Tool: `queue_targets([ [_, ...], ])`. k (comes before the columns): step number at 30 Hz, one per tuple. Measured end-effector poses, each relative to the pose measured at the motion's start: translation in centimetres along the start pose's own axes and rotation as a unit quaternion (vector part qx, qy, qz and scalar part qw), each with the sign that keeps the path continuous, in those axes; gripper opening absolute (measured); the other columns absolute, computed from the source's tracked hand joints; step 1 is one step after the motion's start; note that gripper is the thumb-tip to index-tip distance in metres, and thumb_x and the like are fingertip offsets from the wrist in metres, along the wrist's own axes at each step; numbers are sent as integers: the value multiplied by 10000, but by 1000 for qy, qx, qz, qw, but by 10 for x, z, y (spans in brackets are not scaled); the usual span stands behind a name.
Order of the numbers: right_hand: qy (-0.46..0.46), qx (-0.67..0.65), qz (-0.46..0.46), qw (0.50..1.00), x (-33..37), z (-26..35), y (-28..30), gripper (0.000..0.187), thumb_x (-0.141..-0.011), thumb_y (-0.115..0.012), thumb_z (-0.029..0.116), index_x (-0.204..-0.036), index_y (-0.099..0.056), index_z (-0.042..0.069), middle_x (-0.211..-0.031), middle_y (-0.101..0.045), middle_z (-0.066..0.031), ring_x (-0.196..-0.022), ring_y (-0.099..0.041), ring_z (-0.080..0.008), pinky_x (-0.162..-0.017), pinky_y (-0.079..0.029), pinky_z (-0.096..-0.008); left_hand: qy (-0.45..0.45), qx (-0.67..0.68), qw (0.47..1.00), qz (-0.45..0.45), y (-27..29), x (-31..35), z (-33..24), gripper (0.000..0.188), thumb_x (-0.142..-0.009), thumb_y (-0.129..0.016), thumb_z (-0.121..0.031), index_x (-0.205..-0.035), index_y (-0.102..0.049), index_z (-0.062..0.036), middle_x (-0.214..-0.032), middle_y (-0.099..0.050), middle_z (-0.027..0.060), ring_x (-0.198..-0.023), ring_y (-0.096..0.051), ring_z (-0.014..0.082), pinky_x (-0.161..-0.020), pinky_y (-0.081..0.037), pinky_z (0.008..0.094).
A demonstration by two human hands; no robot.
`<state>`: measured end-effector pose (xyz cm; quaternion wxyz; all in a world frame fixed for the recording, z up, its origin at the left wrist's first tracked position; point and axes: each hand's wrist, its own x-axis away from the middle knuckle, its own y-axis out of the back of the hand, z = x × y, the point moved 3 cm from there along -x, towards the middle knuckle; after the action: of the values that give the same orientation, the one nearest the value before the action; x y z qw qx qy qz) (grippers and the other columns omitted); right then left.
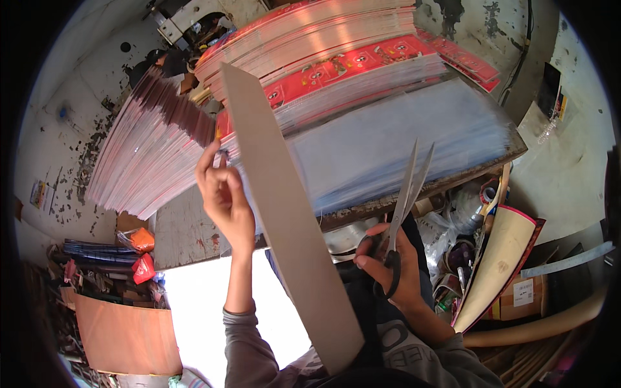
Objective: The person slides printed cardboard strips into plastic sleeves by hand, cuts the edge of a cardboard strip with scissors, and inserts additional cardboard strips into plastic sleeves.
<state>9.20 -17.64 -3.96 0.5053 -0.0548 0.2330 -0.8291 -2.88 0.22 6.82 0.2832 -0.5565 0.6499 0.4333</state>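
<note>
My right hand [404, 265] grips a pair of scissors [405, 197] by its black handles. The long metal blades point up and away, slightly parted. A long grey-brown cardboard strip [291, 226] slants from the stacks down to my lap. Just left of its edge is my left hand [225, 197], fingers bent in a pinch-like curl; whatever is between them is hidden. Bluish clear film shows behind the strip near that hand. A stack of clear plastic sheets [401, 139] lies on the worn table [187, 226], right of the strip.
Tall stacks of red printed sheets [349, 64] fill the table's far side. Another fanned pile [152, 142] leans at the left. Cluttered scraps and a curled board [498, 265] crowd the lower right; a brown panel [129, 333] stands lower left.
</note>
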Motion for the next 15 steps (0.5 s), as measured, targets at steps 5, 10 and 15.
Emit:
queue_targets([
  [5, -43, 26, -2, 999, 4, -11, -16, 415, -744, -668, 87, -1076, -422, 51, -865, -530, -49, -738, -511, -85, -666, -406, -225, 178, 218, 930, -235, -8, 38, -9, 76, -878, -396, -38, -809, -369, -56, -1184, -429, 154, -1151, -399, 226, -927, -388, 404],
  [10, -103, 94, 25, 990, 4, -17, -25, 367, -761, -663, 140, -1039, -446, 41, -787, -517, -29, -732, -497, -68, -645, -394, -217, 544, 417, 721, -97, 10, 148, -35, 409, -807, -466, -152, -1181, -352, -32, -1154, -461, 156, -1055, -463, 247, -842, -405, 345],
  [15, -119, 178, 90, 973, -3, -5, -23, 371, -760, -655, 129, -1057, -454, 32, -744, -517, -26, -709, -504, -85, -652, -400, -231, 591, 478, 650, -14, 11, 139, -56, 630, -652, -509, -107, -1237, -299, -6, -1099, -479, 169, -976, -499, 256, -819, -421, 335],
])
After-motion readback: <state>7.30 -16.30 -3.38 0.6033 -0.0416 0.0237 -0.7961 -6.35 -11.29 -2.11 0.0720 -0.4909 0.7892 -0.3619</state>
